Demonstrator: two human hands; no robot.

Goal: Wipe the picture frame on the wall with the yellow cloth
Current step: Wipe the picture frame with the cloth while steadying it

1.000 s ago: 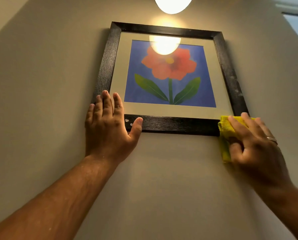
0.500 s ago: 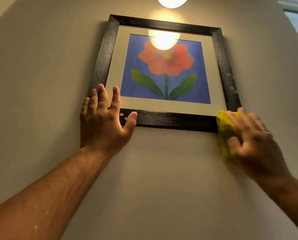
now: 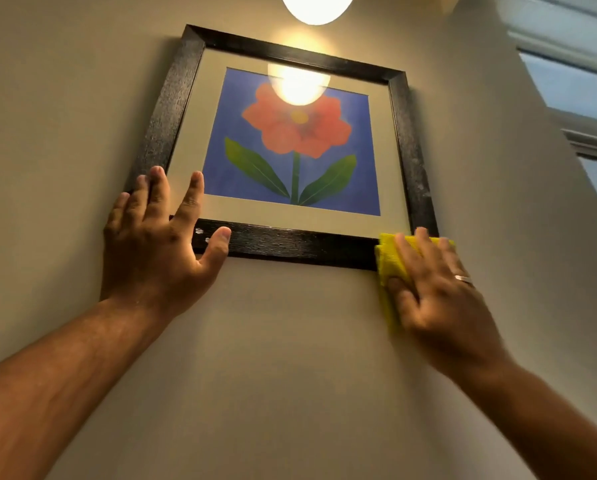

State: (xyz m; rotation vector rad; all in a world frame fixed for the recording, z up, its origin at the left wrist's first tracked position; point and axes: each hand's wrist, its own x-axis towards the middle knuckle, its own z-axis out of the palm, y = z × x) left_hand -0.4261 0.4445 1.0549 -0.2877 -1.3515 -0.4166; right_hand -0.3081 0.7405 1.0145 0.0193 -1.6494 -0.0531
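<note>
A black picture frame [image 3: 300, 244] hangs on the beige wall, holding a red flower print on blue behind glass. My left hand [image 3: 155, 244] lies flat over the frame's lower left corner, fingers spread, thumb on the bottom rail. My right hand [image 3: 435, 292] presses the folded yellow cloth [image 3: 388, 261] against the frame's lower right corner; the cloth hangs down onto the wall below it. Most of the cloth is hidden under my fingers. Pale dust marks show on the frame's right rail [image 3: 415, 174].
A glowing lamp [image 3: 316, 6] hangs above the frame and reflects in the glass. A window with white trim [image 3: 574, 84] sits high at the right. Bare beige wall [image 3: 290, 358] spreads below and to the left of the frame.
The view has tilted, so the frame sits slightly rotated. Both hands stay at the lower corners; the cloth remains at the lower right corner. My left fingers have spread a little higher onto the glass.
</note>
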